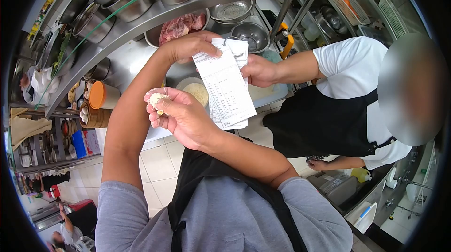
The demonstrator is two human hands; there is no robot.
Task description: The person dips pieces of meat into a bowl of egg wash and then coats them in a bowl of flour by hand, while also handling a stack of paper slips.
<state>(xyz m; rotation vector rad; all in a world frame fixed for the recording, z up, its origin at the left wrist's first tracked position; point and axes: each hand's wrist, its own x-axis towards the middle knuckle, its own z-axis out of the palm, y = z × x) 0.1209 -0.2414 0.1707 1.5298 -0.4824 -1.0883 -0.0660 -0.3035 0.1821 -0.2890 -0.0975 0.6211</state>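
My left hand pinches the top of a stack of printed paper slips, thumb on the front sheet. A co-worker's hand also grips these slips from the right side. Below and to the left, my right hand is closed around a small crumb-coated piece, and pale crumbs stick to its fingers. What lies under the crumbs is hidden. Behind the slips, partly covered, sits a bowl of pale crumbs on the steel counter.
A steel bowl with raw meat and an empty steel bowl stand at the back. An orange-lidded tub is on the left. Overhead runs a steel shelf with several pots. A co-worker in a black apron stands close on the right.
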